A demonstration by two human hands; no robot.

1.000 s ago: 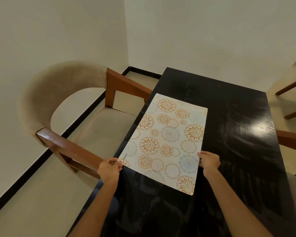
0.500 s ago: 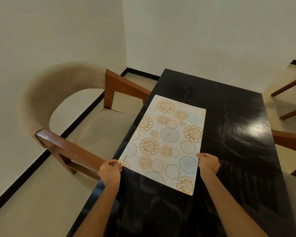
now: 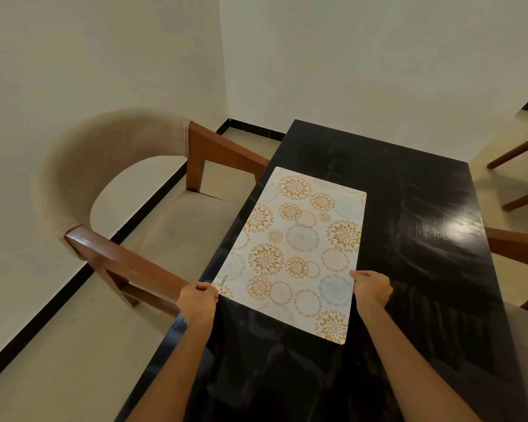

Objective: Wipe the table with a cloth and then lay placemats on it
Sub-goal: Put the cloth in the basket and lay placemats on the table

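Two bare forearms lead to the left hand (image 3: 197, 301) and the right hand (image 3: 372, 289). From each hand back to the frame's lower edge no sleeve covers the arm. Wrists and fingers carry no watch, band, ring or glove.

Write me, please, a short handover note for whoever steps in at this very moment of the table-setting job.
Left hand: pinches the near left corner of the white rectangular placemat with orange and grey flower circles.
Right hand: grips the placemat's right long edge, near its near end.
Placemat: lies flat on the glossy black rectangular table, along its left edge, in front of the beige upholstered wooden armchair.
Done: one placemat is down; no cloth is in view.
Left: square it up, let go, and lay the other placemats, none of which is visible.
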